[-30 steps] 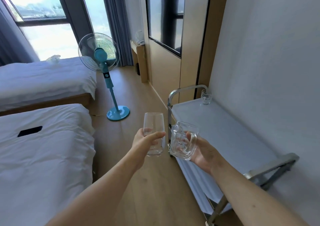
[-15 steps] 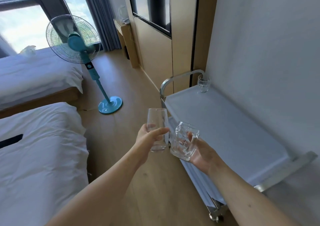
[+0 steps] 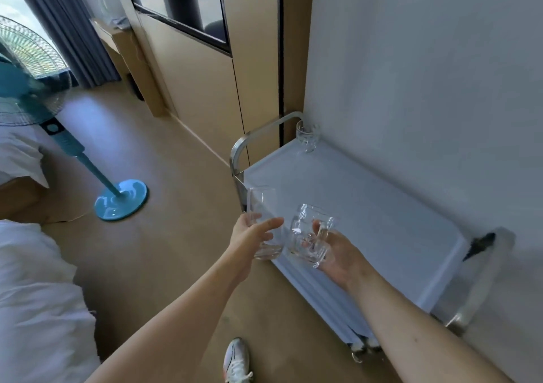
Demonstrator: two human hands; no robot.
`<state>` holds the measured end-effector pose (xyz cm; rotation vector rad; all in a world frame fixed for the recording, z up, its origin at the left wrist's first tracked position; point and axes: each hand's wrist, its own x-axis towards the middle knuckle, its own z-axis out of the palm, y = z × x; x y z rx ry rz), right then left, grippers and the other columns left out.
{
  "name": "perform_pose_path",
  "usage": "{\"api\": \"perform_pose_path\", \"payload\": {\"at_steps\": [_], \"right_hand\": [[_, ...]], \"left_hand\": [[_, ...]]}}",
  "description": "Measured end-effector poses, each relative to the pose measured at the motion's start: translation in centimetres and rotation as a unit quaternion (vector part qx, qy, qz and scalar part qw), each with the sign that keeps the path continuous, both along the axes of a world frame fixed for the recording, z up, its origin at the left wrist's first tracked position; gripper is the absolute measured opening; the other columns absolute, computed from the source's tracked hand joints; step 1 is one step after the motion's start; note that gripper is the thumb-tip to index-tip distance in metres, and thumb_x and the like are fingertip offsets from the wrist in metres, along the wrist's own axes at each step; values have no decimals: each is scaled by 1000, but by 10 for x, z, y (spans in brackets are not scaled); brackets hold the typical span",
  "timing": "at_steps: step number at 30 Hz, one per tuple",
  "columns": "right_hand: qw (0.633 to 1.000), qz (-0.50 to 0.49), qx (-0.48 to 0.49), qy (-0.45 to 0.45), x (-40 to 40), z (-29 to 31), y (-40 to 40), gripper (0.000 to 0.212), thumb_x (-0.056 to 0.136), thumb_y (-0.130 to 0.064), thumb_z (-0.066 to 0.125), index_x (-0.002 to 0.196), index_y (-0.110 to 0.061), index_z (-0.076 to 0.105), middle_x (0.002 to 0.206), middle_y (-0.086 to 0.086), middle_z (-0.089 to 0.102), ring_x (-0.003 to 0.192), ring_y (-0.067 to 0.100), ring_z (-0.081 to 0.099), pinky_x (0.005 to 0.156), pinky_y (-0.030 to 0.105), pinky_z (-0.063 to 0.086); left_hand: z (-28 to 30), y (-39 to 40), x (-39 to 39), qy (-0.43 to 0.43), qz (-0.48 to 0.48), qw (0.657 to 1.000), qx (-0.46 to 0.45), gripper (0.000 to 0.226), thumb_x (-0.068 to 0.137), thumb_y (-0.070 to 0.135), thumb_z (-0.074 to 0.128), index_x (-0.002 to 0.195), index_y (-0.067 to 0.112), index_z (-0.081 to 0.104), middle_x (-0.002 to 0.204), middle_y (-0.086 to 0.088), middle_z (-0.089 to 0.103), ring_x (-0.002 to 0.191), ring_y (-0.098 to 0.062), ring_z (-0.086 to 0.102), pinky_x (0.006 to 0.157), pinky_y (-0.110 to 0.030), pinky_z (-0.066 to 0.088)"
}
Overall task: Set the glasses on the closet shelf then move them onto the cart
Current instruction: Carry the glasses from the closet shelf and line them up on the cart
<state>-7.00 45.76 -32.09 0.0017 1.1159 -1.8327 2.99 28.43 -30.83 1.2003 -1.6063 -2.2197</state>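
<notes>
left hand (image 3: pixel 249 241): a tall plain glass (image 3: pixel 264 224) is gripped, held upright at centre frame, just off the cart's near-left corner
right hand (image 3: pixel 338 253): a glass mug (image 3: pixel 308 235) is held tilted, over the cart's front edge
progress: one small glass (image 3: pixel 307 135) is already parked at the cart (image 3: pixel 382 221) top's far corner; two look left to be set down
surroundings: blue fan (image 3: pixel 117 197) at left, bed (image 3: pixel 38 294) lower left, shoe (image 3: pixel 236 359) at bottom
obstacles: nothing is seen blocking the cart top
</notes>
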Motion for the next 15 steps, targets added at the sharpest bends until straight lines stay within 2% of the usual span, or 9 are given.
{"api": "perform_pose_path", "payload": {"at_steps": [3,5,6,7,10,11,13,15], "right_hand": [[998,-63,18,-18,-3,-5,-22,55,49,-31,95,97,-20,71,101,10,70,81,26,73,69,36,59],[994,-99,43,-23,-4,-6,-38,42,63,-24,88,99,-21,67,101,7,68,81,23,71,69,35,57],[991,-120,51,-33,-5,-6,-47,41,63,-22,86,99,-22,65,98,4,66,81,21,70,67,34,57],[989,-134,51,-38,-6,-7,-54,49,59,-23,89,100,-21,63,97,1,65,84,20,67,66,33,58],[987,-150,58,-16,-7,-13,-72,91,32,-41,102,110,-23,59,99,-1,65,92,20,63,65,33,58],[986,-156,66,-7,-9,-17,-76,97,30,-44,102,113,-22,59,100,-1,66,92,20,64,66,33,58],[985,-155,82,1,-7,-18,-83,85,43,-37,99,115,-17,58,101,2,64,86,19,66,64,31,57],[981,-172,86,3,-7,-21,-89,53,61,-22,85,107,-17,60,96,1,64,79,16,67,59,27,54]], "left_hand": [[-6,-30,-9,-3,-43,999,18,98,49,41,98,130,12,52,101,-17,64,85,-26,62,53,-33,54],[-6,-53,-15,3,-66,998,22,97,51,40,97,132,10,52,98,-15,63,77,-24,60,48,-30,51],[-7,-65,-19,3,-76,997,22,95,53,39,97,132,9,52,97,-15,63,77,-23,60,46,-29,50],[-7,-75,-23,2,-85,996,23,94,54,38,96,132,9,52,99,-14,63,82,-24,62,46,-28,50],[-8,-99,-33,0,-110,994,21,94,55,40,96,132,10,52,102,-9,64,95,-23,66,51,-28,52],[-9,-107,-37,-2,-122,992,17,97,54,42,96,134,9,52,102,-7,64,96,-22,67,52,-29,52],[-13,-117,-43,-9,-137,990,17,100,53,44,95,135,8,52,106,-8,65,100,-23,67,55,-31,54],[-16,-124,-51,-12,-150,988,30,99,53,42,94,135,9,50,110,-10,64,105,-26,67,57,-31,55]]}}
